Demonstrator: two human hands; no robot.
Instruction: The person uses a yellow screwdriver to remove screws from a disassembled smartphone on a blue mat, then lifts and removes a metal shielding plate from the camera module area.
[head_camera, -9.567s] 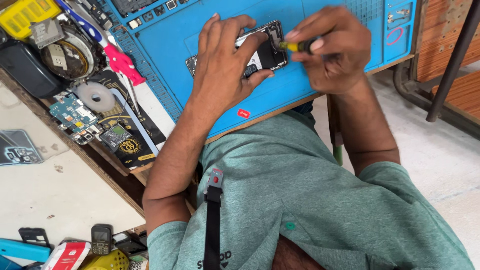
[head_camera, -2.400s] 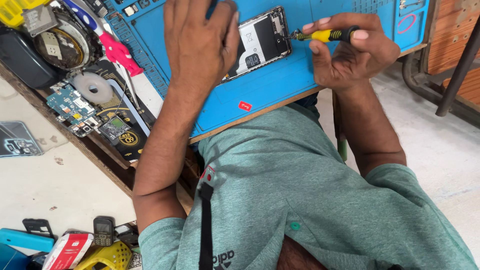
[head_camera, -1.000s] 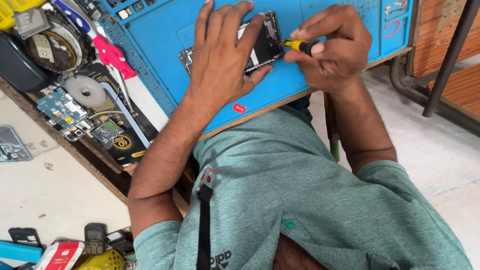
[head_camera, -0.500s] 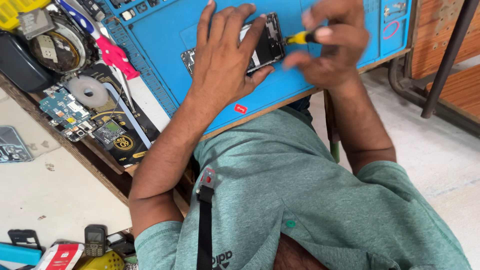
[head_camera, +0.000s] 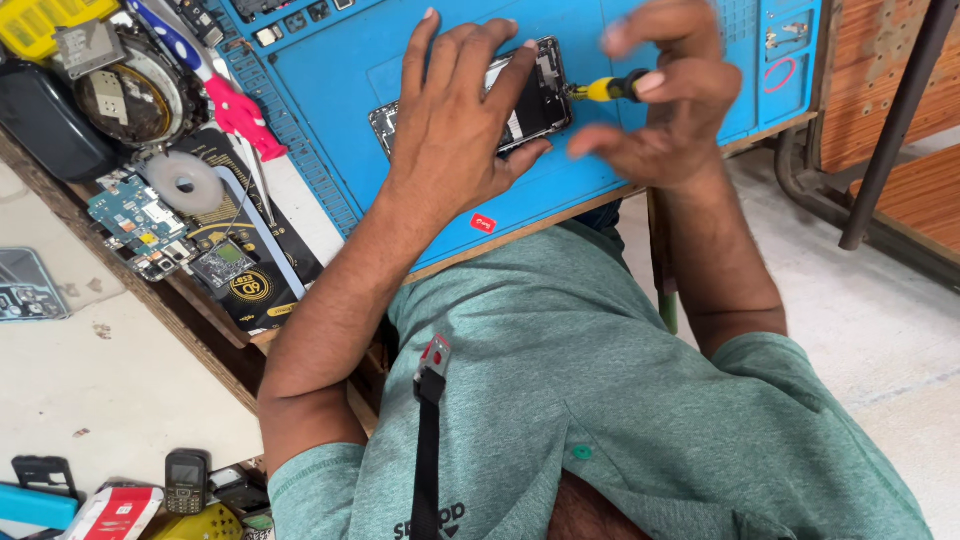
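Blue silicone work mat (head_camera: 400, 60) fills the top of my view, laid on a wooden bench, and on it lies the opened phone (head_camera: 535, 100), back cover off, dark innards showing. My left hand (head_camera: 450, 130) lies flat over the phone's left half, fingers spread and stretched out, palm down — pressing it to the mat rather than curling round it. The thumb runs along the phone's lower edge.

My right hand (head_camera: 660, 110) sits just to the right of the phone, blurred. Thumb and forefinger are pinched on the yellow-and-black handle of a small screwdriver (head_camera: 605, 90); the other fingers are loosely fanned out, not closed. The tool's tip points left and meets the phone's right edge — I cannot tell which screw or part it touches.

Off the mat, to the left, I see a pink-handled tool (head_camera: 235, 105), a roll of white tape (head_camera: 185, 185), a bare green circuit board (head_camera: 140, 220) and a black packet with a gold seal (head_camera: 245, 285), all close together on the bench edge. A round dark device with a brass-coloured inside (head_camera: 125, 100) sits further up. Lower left, a small black keypad phone (head_camera: 185, 480) lies on a pale surface. A green shirt (head_camera: 620, 400) covers the lower frame.
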